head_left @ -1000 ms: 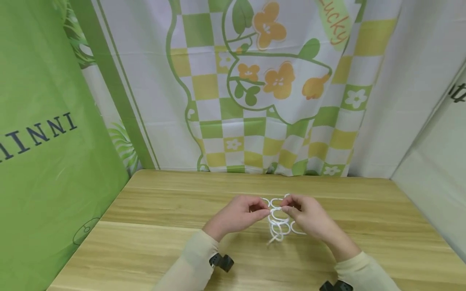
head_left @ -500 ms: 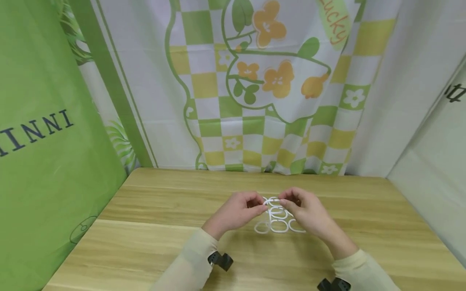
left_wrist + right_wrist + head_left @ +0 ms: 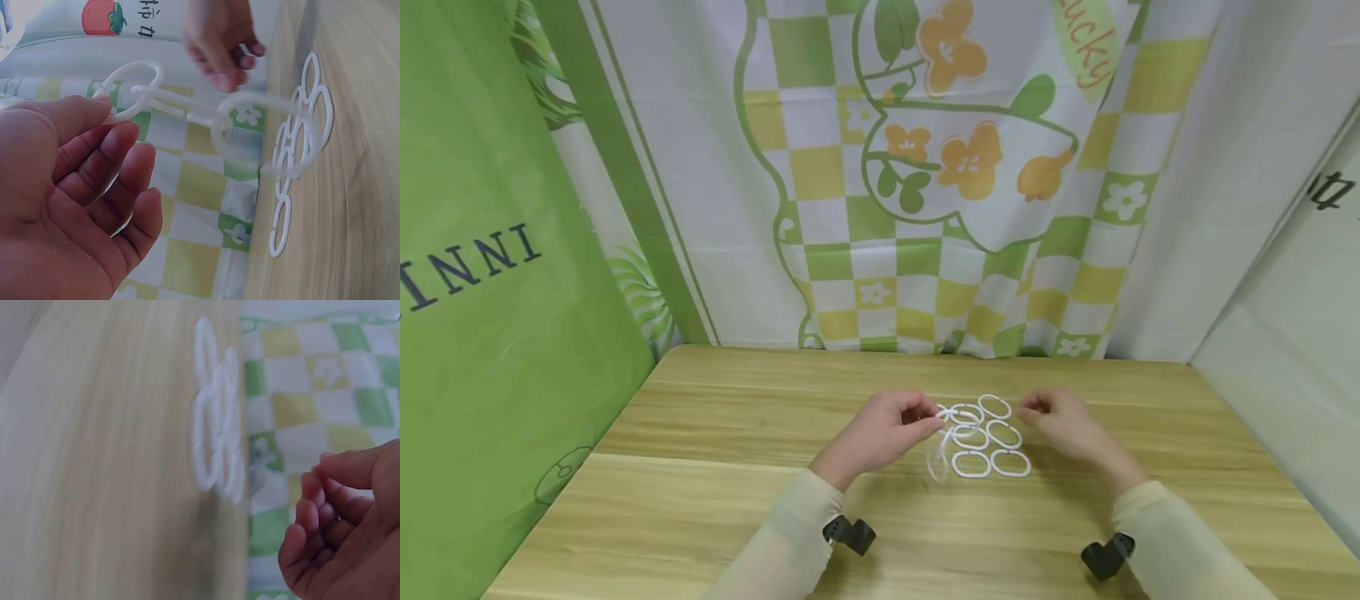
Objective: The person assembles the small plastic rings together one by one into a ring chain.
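Pinching a white chain between the thumb and forefinger of my left hand, I count at least three links that look joined, the last blurred. At its three o'clock, six or more seemingly loose links lie on the table, so I judge joining partway done. Beyond them, also at three o'clock, my right hand has loosely curled fingers, holding nothing visible.

Head cam's soft and even, faint shadows by the near edge of the worktop. Wrist cams look dimmer: left ghosts the dangling white rings, right's smeary.
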Demonstrator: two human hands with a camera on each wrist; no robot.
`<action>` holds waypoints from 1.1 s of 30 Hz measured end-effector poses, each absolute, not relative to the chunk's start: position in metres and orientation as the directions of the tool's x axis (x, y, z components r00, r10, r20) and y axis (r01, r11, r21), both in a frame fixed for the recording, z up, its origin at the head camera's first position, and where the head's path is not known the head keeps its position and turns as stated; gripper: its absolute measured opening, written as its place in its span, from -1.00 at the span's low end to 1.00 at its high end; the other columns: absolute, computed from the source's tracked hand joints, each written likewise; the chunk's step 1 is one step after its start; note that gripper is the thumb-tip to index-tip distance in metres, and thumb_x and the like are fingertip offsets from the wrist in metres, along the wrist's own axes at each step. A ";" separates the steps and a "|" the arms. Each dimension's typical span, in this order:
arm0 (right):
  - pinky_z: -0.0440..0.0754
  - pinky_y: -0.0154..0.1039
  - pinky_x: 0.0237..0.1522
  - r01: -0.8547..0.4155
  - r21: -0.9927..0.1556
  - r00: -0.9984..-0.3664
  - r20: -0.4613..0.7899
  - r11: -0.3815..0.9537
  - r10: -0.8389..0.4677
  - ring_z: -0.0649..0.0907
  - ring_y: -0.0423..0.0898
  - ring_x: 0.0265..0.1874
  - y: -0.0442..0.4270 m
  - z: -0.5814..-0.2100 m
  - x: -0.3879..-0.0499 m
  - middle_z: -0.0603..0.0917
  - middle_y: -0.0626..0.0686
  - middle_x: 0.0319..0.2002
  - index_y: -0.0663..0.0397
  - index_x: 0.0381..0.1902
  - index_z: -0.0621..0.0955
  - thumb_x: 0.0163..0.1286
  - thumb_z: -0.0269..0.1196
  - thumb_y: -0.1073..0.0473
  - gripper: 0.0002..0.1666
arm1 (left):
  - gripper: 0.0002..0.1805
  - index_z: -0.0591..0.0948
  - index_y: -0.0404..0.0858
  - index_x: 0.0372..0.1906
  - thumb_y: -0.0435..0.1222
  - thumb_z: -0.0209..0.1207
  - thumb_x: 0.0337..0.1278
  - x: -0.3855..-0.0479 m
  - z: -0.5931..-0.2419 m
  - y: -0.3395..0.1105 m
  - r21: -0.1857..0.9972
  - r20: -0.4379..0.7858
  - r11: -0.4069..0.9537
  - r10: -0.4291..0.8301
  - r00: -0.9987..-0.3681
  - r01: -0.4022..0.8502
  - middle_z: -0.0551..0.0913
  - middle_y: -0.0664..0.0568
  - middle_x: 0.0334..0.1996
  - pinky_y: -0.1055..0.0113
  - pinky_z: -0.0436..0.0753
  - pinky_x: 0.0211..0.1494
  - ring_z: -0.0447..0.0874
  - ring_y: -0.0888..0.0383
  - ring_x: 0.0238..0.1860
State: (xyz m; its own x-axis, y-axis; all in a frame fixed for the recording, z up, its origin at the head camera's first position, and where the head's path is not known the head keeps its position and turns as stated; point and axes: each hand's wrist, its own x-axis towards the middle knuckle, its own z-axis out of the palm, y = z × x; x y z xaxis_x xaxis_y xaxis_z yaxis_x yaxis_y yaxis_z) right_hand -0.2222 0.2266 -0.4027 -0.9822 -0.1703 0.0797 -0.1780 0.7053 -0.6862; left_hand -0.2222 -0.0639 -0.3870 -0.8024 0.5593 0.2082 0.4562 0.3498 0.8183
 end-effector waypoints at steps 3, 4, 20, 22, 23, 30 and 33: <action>0.53 -0.18 -0.35 -0.130 -0.694 -0.985 0.008 0.708 -0.172 0.55 -0.06 -0.38 0.236 -0.412 -0.228 0.64 0.09 -0.35 0.34 -0.20 0.64 0.34 0.22 0.25 -0.79 | -0.88 0.69 -0.06 -0.24 -0.13 0.21 0.33 -0.222 -0.386 -0.064 0.816 0.205 0.353 0.564 -0.800 0.458 0.62 0.22 -0.38 0.38 0.52 -0.29 0.50 0.25 -0.37; 0.54 -0.18 -0.36 -0.111 -0.697 -0.985 -0.018 0.709 -0.173 0.56 -0.06 -0.40 0.238 -0.414 -0.229 0.64 0.08 -0.35 0.33 -0.20 0.64 0.32 0.22 0.25 -0.79 | -0.88 0.68 -0.05 -0.24 -0.13 0.21 0.34 -0.221 -0.386 -0.065 0.814 0.201 0.357 0.566 -0.799 0.458 0.62 0.22 -0.38 0.38 0.53 -0.29 0.50 0.25 -0.36; 0.42 -0.20 -0.46 -0.060 -0.542 -0.988 -0.090 0.838 -0.129 0.49 -0.08 -0.50 0.235 -0.435 -0.239 0.55 -0.01 -0.48 0.09 -0.44 0.59 0.23 0.35 0.11 -0.81 | -0.82 0.69 -0.12 -0.19 -0.12 0.19 0.35 -0.218 -0.386 -0.065 0.825 0.189 0.350 0.569 -0.800 0.444 0.62 0.20 -0.38 0.38 0.50 -0.33 0.48 0.23 -0.39; 0.41 -0.20 -0.47 -0.059 -0.513 -0.988 -0.092 0.856 -0.123 0.48 -0.09 -0.51 0.233 -0.435 -0.238 0.54 -0.02 -0.50 0.07 -0.47 0.57 0.24 0.33 0.12 -0.80 | -0.82 0.69 -0.13 -0.20 -0.12 0.20 0.35 -0.216 -0.386 -0.067 0.831 0.188 0.345 0.565 -0.803 0.437 0.62 0.19 -0.39 0.38 0.50 -0.33 0.47 0.23 -0.39; 0.41 -0.20 -0.48 -0.055 -0.508 -0.988 -0.096 0.860 -0.120 0.48 -0.09 -0.53 0.232 -0.434 -0.237 0.53 -0.02 -0.51 0.06 -0.48 0.56 0.25 0.32 0.13 -0.80 | -0.82 0.69 -0.15 -0.20 -0.13 0.20 0.35 -0.215 -0.386 -0.069 0.833 0.188 0.343 0.562 -0.805 0.434 0.62 0.19 -0.39 0.38 0.50 -0.33 0.47 0.24 -0.39; 0.42 -0.20 -0.46 -0.094 -0.526 -0.984 -0.077 0.845 -0.158 0.47 -0.08 -0.52 0.227 -0.432 -0.232 0.51 -0.02 -0.50 0.07 -0.47 0.55 0.30 0.25 0.21 -0.85 | -0.84 0.68 -0.12 -0.23 -0.13 0.20 0.34 -0.208 -0.383 -0.080 0.807 0.205 0.382 0.534 -0.820 0.450 0.61 0.21 -0.40 0.37 0.52 -0.33 0.50 0.24 -0.40; 0.42 -0.20 -0.46 -0.102 -0.591 -0.985 -0.056 0.800 -0.166 0.47 -0.08 -0.50 0.226 -0.428 -0.226 0.50 0.00 -0.49 0.13 -0.41 0.56 0.31 0.24 0.24 -0.88 | -0.82 0.67 -0.12 -0.22 -0.11 0.19 0.35 -0.207 -0.381 -0.084 0.803 0.206 0.384 0.538 -0.817 0.455 0.61 0.19 -0.39 0.36 0.53 -0.33 0.50 0.22 -0.39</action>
